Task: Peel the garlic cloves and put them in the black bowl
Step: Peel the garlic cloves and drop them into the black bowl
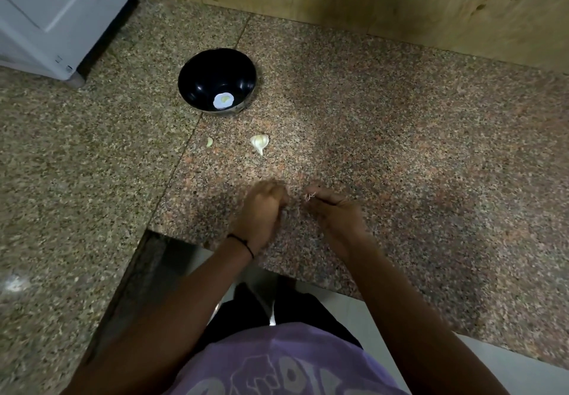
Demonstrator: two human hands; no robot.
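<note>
The black bowl (217, 80) stands on the granite counter at the back left, with one pale peeled clove (225, 99) at its bottom. An unpeeled garlic piece (259, 143) lies in front of the bowl, and a small pale clove or peel bit (209, 142) lies to its left. My left hand (261, 210) hovers over the counter with its fingers curled; whatever is inside it is hidden. My right hand (334, 210) pinches a thin scrap of garlic skin (309, 196) at its fingertips. The hands are a little apart and blurred.
A granite counter (400, 148) runs in an L shape, with its front edge just below my wrists. A wooden panel (369, 0) backs it. A white appliance (46, 16) stands at the far left corner.
</note>
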